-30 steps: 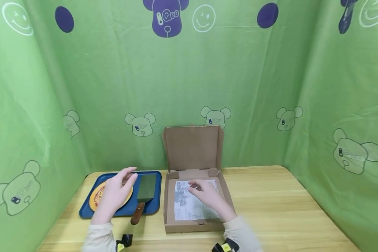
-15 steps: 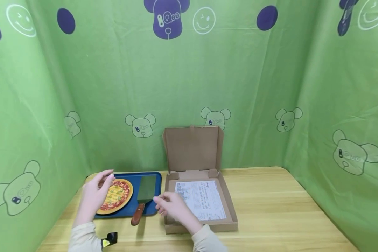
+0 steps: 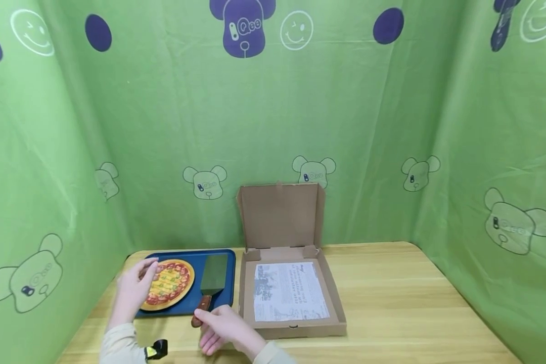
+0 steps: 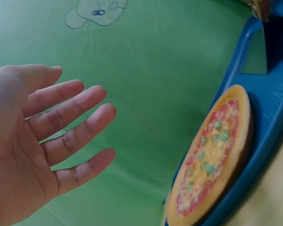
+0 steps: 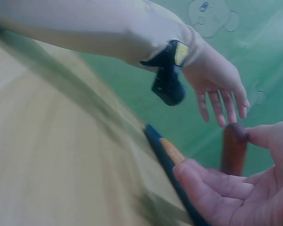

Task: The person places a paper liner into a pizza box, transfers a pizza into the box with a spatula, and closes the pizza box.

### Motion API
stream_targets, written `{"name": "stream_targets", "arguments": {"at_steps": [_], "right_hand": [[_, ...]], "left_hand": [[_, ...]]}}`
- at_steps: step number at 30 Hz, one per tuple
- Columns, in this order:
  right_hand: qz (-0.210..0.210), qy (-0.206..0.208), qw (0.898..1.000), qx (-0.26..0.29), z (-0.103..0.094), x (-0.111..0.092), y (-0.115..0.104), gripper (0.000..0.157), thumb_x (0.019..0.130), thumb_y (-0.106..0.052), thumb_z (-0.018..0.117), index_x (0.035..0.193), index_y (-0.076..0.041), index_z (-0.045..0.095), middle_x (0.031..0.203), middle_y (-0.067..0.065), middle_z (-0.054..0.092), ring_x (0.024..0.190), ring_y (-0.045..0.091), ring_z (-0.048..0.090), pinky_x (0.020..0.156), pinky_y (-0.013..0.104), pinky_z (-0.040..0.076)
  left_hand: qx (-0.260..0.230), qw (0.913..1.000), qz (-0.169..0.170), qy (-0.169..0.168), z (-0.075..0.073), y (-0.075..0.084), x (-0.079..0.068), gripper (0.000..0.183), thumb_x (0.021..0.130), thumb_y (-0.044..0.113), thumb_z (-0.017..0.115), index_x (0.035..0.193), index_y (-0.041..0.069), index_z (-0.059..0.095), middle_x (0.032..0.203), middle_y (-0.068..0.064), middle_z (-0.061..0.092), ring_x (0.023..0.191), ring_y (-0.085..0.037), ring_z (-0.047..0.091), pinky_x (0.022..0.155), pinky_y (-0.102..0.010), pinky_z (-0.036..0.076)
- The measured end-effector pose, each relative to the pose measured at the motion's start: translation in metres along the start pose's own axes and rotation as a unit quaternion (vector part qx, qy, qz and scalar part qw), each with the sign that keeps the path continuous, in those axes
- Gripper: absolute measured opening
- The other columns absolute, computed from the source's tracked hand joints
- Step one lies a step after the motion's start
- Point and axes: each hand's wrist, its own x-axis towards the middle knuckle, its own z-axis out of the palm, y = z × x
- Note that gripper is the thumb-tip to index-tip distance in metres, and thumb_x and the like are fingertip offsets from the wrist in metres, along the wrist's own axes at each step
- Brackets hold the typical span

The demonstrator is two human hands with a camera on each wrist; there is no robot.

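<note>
A metal spatula (image 3: pixel 215 273) with a brown wooden handle lies on a blue tray (image 3: pixel 230 290), the handle sticking out over the front rim. Beside it on the tray is a round pizza (image 3: pixel 170 283) with red, yellow and green topping. My right hand (image 3: pixel 223 326) is at the handle, thumb at its end and the other fingers spread below, not closed round it. In the right wrist view the handle (image 5: pixel 233 153) stands between thumb and fingers. My left hand (image 3: pixel 132 288) hovers by the pizza's left side, fingers loosely bent, holding nothing; the left wrist view has its palm apart from the pizza.
Right of the tray stands an open cardboard pizza box (image 3: pixel 279 215), lid raised at the back, with a printed paper sheet (image 3: pixel 291 293) in its base. Green curtains (image 3: pixel 355 126) enclose the wooden table (image 3: pixel 391 293) at the back and both sides.
My right hand has moved left from over the box, down to the spatula handle. My left hand has shifted left, uncovering most of the pizza.
</note>
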Motion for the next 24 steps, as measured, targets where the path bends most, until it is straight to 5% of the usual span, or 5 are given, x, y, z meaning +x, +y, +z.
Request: {"name": "stream_targets", "arguments": {"at_steps": [8,17,24], "right_hand": [[0.009,-0.036,0.993,0.111,0.0112,0.0015,0.0048,0.049,0.09,-0.052,0.061,0.083,-0.004,0.067,0.059,-0.001,0.065,0.047,0.007,0.06,0.046,0.019,0.053],[-0.009,-0.03,0.985,0.168,0.012,0.0029,0.0069,0.037,0.092,-0.038,0.061,0.097,-0.002,0.067,0.061,-0.002,0.064,0.051,0.005,0.059,0.05,0.015,0.051],[-0.019,-0.001,0.977,0.211,0.0069,0.0034,0.0081,0.029,0.089,-0.035,0.063,0.088,-0.007,0.064,0.061,0.0,0.064,0.053,0.007,0.059,0.051,0.016,0.05]], "left_hand": [[0.003,0.9997,-0.019,-0.013,0.0038,-0.0091,0.0009,0.045,0.104,0.032,0.042,0.135,0.0,0.052,0.12,-0.025,0.066,0.1,-0.033,0.069,0.083,-0.034,0.058],[-0.003,0.9994,-0.026,-0.021,0.0037,-0.0092,-0.0004,0.043,0.104,0.028,0.043,0.135,-0.001,0.052,0.119,-0.026,0.066,0.102,-0.036,0.068,0.079,-0.029,0.058],[0.01,0.9993,-0.026,-0.024,0.0052,-0.0077,-0.0008,0.043,0.104,0.03,0.042,0.136,0.002,0.052,0.119,-0.024,0.066,0.101,-0.034,0.068,0.081,-0.034,0.058]]}}
